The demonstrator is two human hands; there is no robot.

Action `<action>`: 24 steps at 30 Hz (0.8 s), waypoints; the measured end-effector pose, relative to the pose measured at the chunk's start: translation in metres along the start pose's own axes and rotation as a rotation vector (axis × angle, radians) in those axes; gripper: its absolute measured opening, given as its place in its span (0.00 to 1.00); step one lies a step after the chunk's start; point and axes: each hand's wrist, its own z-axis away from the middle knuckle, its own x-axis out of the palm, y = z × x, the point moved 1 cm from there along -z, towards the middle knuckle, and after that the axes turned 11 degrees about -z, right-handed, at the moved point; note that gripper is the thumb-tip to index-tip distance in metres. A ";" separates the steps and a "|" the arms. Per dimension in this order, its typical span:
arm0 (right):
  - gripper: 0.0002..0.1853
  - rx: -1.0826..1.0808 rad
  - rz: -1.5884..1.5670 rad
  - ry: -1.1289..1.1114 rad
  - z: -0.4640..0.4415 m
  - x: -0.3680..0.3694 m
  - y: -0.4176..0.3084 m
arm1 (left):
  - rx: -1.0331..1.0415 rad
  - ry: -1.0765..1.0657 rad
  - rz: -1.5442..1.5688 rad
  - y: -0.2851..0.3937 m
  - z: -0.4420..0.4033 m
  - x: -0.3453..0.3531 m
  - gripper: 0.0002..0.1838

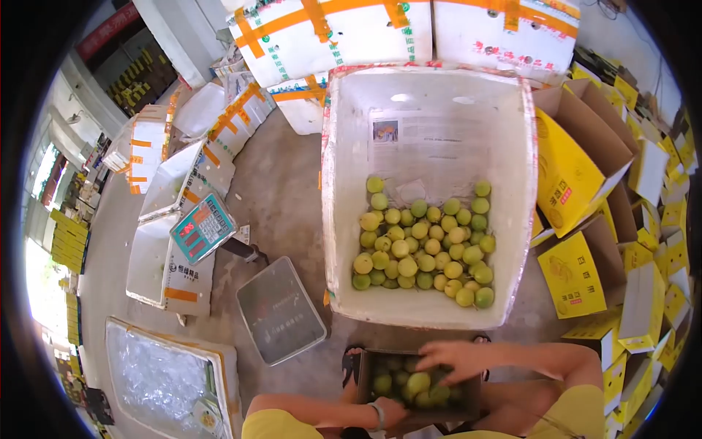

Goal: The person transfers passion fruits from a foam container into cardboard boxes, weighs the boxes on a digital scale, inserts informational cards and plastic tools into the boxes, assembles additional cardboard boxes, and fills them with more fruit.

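A small cardboard box [363, 377] stands between the person's legs, partly filled with round yellow-green passion fruits [418, 383]. My right hand [452, 360] is over its far right part, fingers spread and bent down toward the fruits, with no fruit visible in its grasp. Low at the box's near left side, my left hand [392, 413] has its fingers closed against the cardboard wall. Just beyond is a large white foam box [431, 313], lined with newspaper [439, 150] and holding many loose passion fruits [419, 230] toward its near side.
A scale platform [281, 311] and its lit display [202, 228] stand on the left. Nearer is a foam box with clear plastic [157, 380]. Open yellow cartons [574, 278] crowd the right side. White foam boxes [344, 40] are stacked behind.
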 end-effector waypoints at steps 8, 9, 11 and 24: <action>0.30 0.364 0.119 0.861 0.002 -0.109 0.081 | -0.221 0.254 -0.156 0.014 0.045 -0.008 0.10; 0.32 0.392 0.170 0.881 -0.001 -0.119 0.091 | -0.244 0.269 -0.194 0.006 0.060 -0.017 0.09; 0.33 0.418 0.236 0.907 -0.006 -0.142 0.102 | -0.240 0.299 -0.206 -0.010 0.086 -0.016 0.08; 0.38 0.809 0.332 1.004 -0.108 -0.243 0.161 | -0.873 0.614 -0.218 -0.070 0.315 0.007 0.08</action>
